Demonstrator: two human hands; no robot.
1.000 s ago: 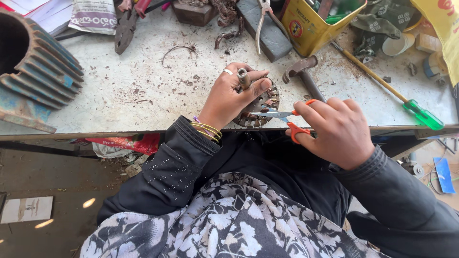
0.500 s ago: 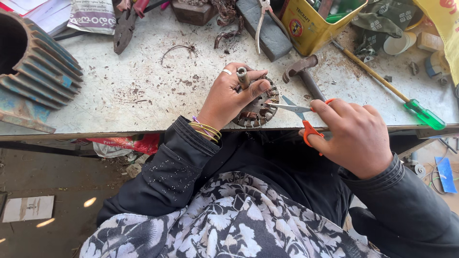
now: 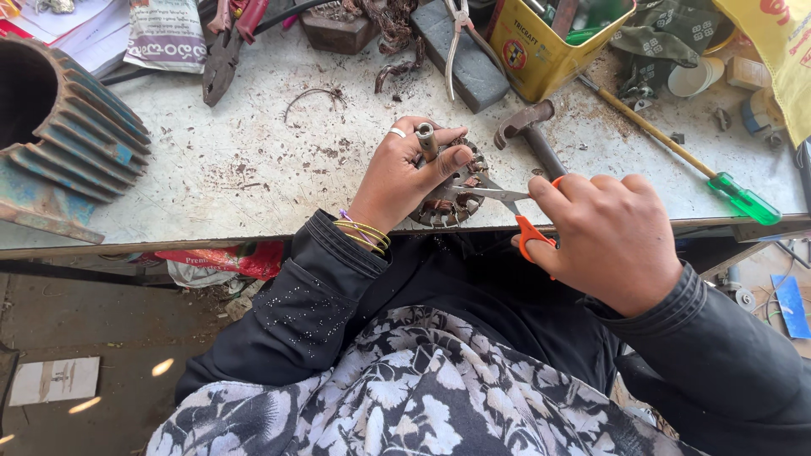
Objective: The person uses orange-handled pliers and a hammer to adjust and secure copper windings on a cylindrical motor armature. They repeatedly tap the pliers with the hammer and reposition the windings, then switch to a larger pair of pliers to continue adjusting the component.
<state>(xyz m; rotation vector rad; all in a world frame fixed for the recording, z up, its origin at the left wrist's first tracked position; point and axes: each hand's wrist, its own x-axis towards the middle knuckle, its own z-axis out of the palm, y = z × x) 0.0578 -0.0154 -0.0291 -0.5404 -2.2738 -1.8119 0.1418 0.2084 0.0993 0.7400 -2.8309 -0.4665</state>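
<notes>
Scissors (image 3: 507, 207) pinched in right hand (image 3: 612, 236) reach the stator (image 3: 448, 203) gripped by left hand (image 3: 405, 173), windings mostly uncut, hammer (image 3: 532, 135) at 1 o'clock.

A finned grey-blue motor housing (image 3: 63, 135) sits at the left edge. Red-handled pliers (image 3: 226, 42) lie at the upper left beside a printed paper packet (image 3: 166, 34). A yellow tin (image 3: 549, 38) stands at top centre, a hammer (image 3: 528, 131) below it, a green-handled screwdriver (image 3: 743, 198) at right.
</notes>
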